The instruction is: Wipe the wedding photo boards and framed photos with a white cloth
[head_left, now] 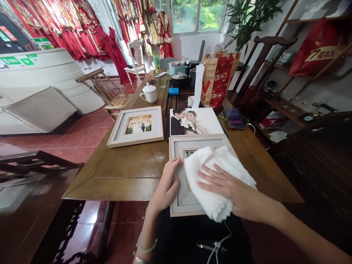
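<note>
White cloth (pixel 211 203) over the near frame (pixel 181 200)

Beyond the near frame, to its right, I read "7" on a red bag (pixel 316 51) and "W" on a paper bag (pixel 217 82). Brown wooden table (pixel 134 165) under it; red garments (pixel 82 29) hang far left beyond it. My left hand (pixel 165 187) touches its left edge, thumb apart; whether it clamps, I can't tell. My right hand (pixel 228 187) presses the cloth, fingers slightly spread.

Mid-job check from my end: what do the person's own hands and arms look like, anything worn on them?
The left hand and right hand are gloveless, and no sleeves show. A thin, pale bracelet circles the left forearm, with a silvery band nearer the picture's bottom edge. The right wrist shows nothing worn.
</note>
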`<state>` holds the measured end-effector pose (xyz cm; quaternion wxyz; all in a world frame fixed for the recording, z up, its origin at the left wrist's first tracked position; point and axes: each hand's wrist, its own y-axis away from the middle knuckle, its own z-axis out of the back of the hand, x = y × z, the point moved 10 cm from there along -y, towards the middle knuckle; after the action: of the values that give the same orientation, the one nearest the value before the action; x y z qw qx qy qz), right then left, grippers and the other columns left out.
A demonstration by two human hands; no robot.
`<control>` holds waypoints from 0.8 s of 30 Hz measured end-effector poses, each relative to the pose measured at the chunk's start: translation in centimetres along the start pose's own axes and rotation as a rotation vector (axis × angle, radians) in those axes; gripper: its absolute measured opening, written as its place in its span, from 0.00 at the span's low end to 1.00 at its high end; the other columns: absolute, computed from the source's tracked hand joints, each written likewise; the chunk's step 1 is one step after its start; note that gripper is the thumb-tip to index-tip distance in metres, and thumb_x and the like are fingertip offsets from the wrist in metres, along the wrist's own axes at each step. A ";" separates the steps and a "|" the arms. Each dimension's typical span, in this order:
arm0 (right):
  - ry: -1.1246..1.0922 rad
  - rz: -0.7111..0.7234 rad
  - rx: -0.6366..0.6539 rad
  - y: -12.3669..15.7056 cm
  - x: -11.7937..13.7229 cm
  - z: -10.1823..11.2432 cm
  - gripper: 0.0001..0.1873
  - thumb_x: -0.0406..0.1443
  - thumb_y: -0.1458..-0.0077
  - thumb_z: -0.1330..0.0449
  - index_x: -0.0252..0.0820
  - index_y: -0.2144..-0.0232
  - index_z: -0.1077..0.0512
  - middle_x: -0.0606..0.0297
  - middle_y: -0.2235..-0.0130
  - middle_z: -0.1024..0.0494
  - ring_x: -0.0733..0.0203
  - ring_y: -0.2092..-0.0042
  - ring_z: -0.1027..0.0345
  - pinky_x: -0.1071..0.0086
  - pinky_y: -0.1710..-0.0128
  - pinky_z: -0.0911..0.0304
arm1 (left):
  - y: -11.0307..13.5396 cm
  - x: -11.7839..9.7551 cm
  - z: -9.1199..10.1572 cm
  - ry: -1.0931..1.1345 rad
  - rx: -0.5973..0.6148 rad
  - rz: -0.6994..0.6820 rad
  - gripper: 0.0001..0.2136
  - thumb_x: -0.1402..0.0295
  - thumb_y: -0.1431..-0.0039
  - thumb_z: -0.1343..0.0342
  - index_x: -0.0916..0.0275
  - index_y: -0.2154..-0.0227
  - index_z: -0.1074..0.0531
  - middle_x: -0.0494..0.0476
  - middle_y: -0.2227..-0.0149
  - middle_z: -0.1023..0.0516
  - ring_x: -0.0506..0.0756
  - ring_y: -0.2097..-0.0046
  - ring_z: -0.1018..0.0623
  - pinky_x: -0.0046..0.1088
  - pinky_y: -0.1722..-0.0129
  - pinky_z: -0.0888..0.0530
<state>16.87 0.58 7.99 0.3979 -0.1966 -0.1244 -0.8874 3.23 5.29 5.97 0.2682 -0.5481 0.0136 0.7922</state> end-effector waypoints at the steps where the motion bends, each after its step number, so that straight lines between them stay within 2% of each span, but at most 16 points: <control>1: -0.031 -0.004 0.014 0.6 0.7 0.0 0.44 0.20 0.57 0.47 0.46 0.36 0.43 0.61 0.32 0.48 0.53 0.31 0.65 0.46 0.34 0.63 | 0.0 0.0 0.0 0.005 -0.005 0.001 0.27 0.77 0.37 0.57 0.50 0.36 0.47 0.55 0.36 0.42 0.59 0.33 0.47 0.48 0.32 0.51; 4: -0.146 -0.004 0.056 2.5 2.1 0.5 0.44 0.20 0.57 0.47 0.50 0.37 0.41 0.64 0.33 0.46 0.51 0.32 0.60 0.47 0.34 0.60 | -0.1 0.0 0.0 0.019 -0.009 0.019 0.27 0.78 0.38 0.57 0.51 0.37 0.45 0.54 0.35 0.44 0.59 0.33 0.48 0.47 0.32 0.51; 6: -0.222 -0.022 0.092 4.1 2.1 1.0 0.44 0.20 0.57 0.48 0.55 0.38 0.39 0.68 0.34 0.43 0.51 0.33 0.55 0.51 0.35 0.55 | -0.1 0.0 0.0 0.018 -0.004 0.028 0.27 0.78 0.38 0.58 0.51 0.37 0.45 0.54 0.35 0.44 0.59 0.33 0.48 0.47 0.32 0.51; 8: -0.262 -0.091 0.111 5.6 0.7 1.7 0.41 0.22 0.54 0.47 0.60 0.40 0.36 0.73 0.37 0.38 0.52 0.36 0.48 0.55 0.37 0.48 | 0.0 0.1 0.0 0.013 0.004 0.032 0.27 0.78 0.38 0.58 0.51 0.37 0.45 0.54 0.35 0.43 0.59 0.33 0.48 0.47 0.32 0.51; 11: -0.205 -0.256 0.057 6.4 -3.6 2.9 0.35 0.25 0.49 0.47 0.60 0.42 0.33 0.73 0.38 0.35 0.52 0.37 0.43 0.56 0.38 0.45 | 0.0 0.3 0.0 0.004 0.008 0.043 0.27 0.77 0.37 0.58 0.50 0.37 0.45 0.54 0.35 0.44 0.59 0.33 0.48 0.47 0.32 0.51; 14: -0.024 -0.321 -0.083 4.9 -7.8 4.5 0.36 0.24 0.51 0.50 0.53 0.41 0.34 0.70 0.37 0.37 0.53 0.35 0.48 0.52 0.36 0.51 | 0.0 0.3 0.0 0.004 0.014 0.050 0.26 0.76 0.37 0.58 0.51 0.37 0.44 0.55 0.35 0.44 0.60 0.33 0.48 0.48 0.32 0.50; 18: 0.170 -0.278 -0.278 1.4 -10.8 6.0 0.40 0.22 0.57 0.52 0.47 0.40 0.36 0.65 0.36 0.39 0.54 0.33 0.54 0.46 0.35 0.55 | 0.0 0.1 0.0 0.017 0.013 0.037 0.26 0.75 0.36 0.57 0.52 0.37 0.44 0.56 0.35 0.43 0.60 0.33 0.48 0.48 0.32 0.50; 21: 0.219 -0.275 -0.341 -0.5 -11.1 6.0 0.42 0.22 0.58 0.51 0.46 0.39 0.38 0.63 0.35 0.40 0.53 0.32 0.57 0.42 0.36 0.55 | 0.0 0.1 0.1 0.016 0.008 0.028 0.25 0.75 0.36 0.57 0.52 0.37 0.45 0.56 0.35 0.43 0.60 0.33 0.48 0.49 0.32 0.50; 24: 0.218 -0.268 -0.309 -1.7 -9.1 4.7 0.46 0.21 0.62 0.51 0.44 0.37 0.41 0.60 0.35 0.40 0.51 0.32 0.62 0.38 0.37 0.59 | 0.0 0.1 0.1 0.007 0.000 0.025 0.25 0.74 0.35 0.57 0.51 0.37 0.45 0.55 0.35 0.43 0.60 0.33 0.48 0.48 0.32 0.51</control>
<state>22.27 9.50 7.96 0.2528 -0.1400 0.0318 -0.9568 3.10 5.40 5.90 0.2582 -0.5505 0.0216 0.7936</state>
